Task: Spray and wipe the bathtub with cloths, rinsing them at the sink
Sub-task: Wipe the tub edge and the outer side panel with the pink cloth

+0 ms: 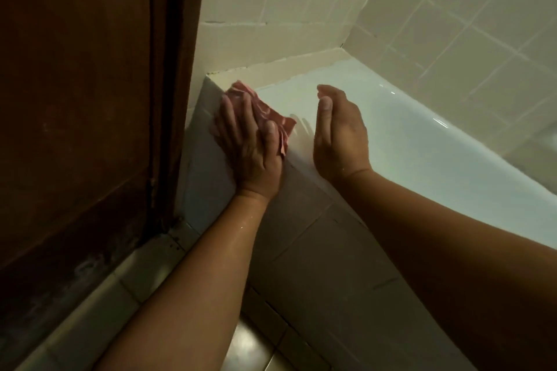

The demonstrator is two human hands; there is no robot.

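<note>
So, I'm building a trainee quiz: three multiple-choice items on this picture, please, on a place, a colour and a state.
1. Where does the cloth lie?
A. in a sink
B. on the bathtub rim's corner by the door
C. on the floor

2. What colour is the cloth?
A. blue
B. white
C. pink

3. How is the right hand?
A. open, holding nothing
B. gripping a spray bottle
C. wringing a cloth

1 B: the left hand presses it there.
2 C: pink folds show past the fingers.
3 A: straight fingers, nothing in them.

Glossy bathtub (422, 141), seemingly crumpled cloth (265, 108)
</note>
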